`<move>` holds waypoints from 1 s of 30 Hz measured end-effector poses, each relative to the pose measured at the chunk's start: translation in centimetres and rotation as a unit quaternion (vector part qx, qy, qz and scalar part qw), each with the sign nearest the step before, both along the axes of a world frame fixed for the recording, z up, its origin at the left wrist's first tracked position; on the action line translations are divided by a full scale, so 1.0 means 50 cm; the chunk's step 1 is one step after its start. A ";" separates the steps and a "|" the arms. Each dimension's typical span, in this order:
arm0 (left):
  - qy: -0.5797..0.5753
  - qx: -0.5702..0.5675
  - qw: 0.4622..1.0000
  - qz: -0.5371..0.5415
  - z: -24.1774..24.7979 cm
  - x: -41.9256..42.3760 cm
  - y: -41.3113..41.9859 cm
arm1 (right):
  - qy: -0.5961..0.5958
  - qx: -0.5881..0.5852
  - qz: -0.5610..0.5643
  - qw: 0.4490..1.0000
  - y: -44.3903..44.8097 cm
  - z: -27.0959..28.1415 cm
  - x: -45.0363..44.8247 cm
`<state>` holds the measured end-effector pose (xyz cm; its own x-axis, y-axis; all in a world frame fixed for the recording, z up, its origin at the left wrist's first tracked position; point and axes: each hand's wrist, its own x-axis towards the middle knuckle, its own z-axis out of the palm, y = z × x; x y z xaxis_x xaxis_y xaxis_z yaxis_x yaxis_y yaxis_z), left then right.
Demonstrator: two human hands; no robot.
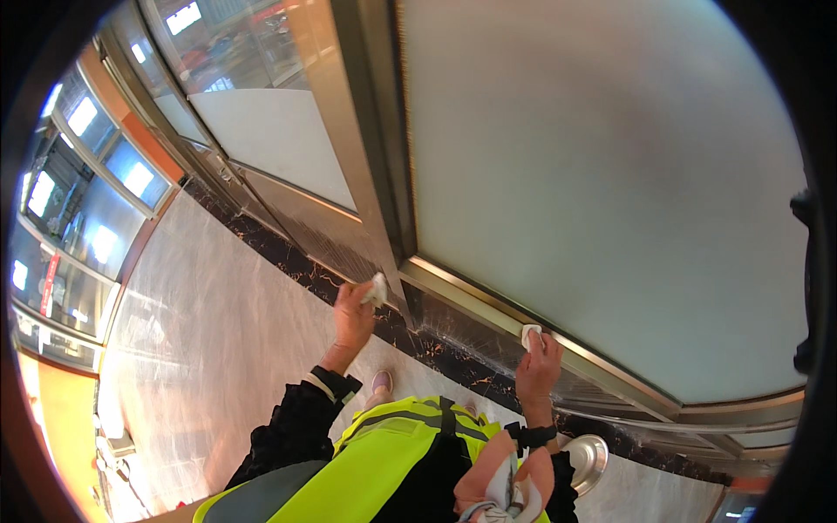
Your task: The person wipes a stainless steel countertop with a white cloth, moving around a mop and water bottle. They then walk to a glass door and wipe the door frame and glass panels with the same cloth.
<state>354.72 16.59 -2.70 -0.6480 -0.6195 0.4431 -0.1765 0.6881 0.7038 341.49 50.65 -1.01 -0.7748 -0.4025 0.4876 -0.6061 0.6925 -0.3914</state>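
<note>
My left hand (354, 320) holds a crumpled white cloth or wipe (376, 291) near the lower corner of a metal frame post (366, 131); whether the cloth touches the metal cannot be told. In my right hand (539, 369) is a small folded white cloth or wipe (531, 336), held against the metal ledge (484, 307) under a large frosted glass panel (588, 196). Both hands have their fingers closed on the cloths.
A dark marbled stone strip (274, 252) runs along the foot of the partition. A round metal basin (588, 463) sits on the pale floor (189, 340) at the right. At the left stand glazed windows (85, 176). My shoe (382, 380) is close to the strip.
</note>
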 end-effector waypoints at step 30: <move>-0.127 0.204 0.970 -0.026 -0.035 -0.125 -0.124 | -0.103 -0.170 0.045 0.979 -0.542 -0.033 0.021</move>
